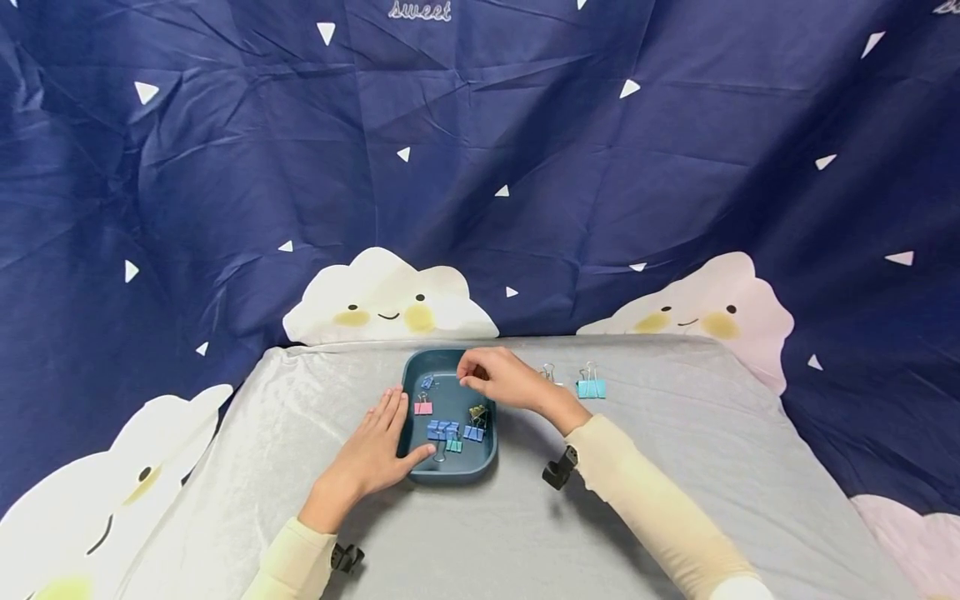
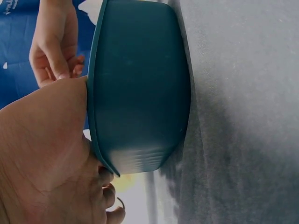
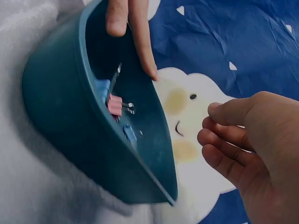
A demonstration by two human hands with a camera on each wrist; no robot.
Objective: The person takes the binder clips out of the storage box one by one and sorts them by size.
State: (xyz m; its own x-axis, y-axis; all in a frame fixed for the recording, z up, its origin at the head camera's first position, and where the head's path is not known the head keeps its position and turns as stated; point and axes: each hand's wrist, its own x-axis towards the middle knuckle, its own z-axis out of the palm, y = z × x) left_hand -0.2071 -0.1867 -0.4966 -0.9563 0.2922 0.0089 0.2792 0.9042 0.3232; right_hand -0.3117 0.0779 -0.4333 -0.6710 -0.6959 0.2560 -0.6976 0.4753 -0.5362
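Note:
A teal plastic tray [image 1: 450, 477] holds several binder clips, among them a pink clip [image 1: 423, 408], a blue clip [image 1: 442, 430], a green clip [image 1: 453, 446] and a gold clip [image 1: 477, 412]. My left hand [image 1: 371, 446] rests on the tray's left rim with fingers extended and thumb over the near rim. Above the tray's far right corner hovers my right hand [image 1: 504, 379]. In the right wrist view its fingers are loosely bent, with nothing visible between them. That view also shows the pink clip [image 3: 115, 105] inside the tray wall.
Right of the tray, on the grey cloth [image 1: 675, 467], stand a turquoise binder clip [image 1: 591, 389] and a pale clip partly hidden by the right hand. Behind the table's far edge hangs a dark blue curtain [image 1: 525, 242] with clouds.

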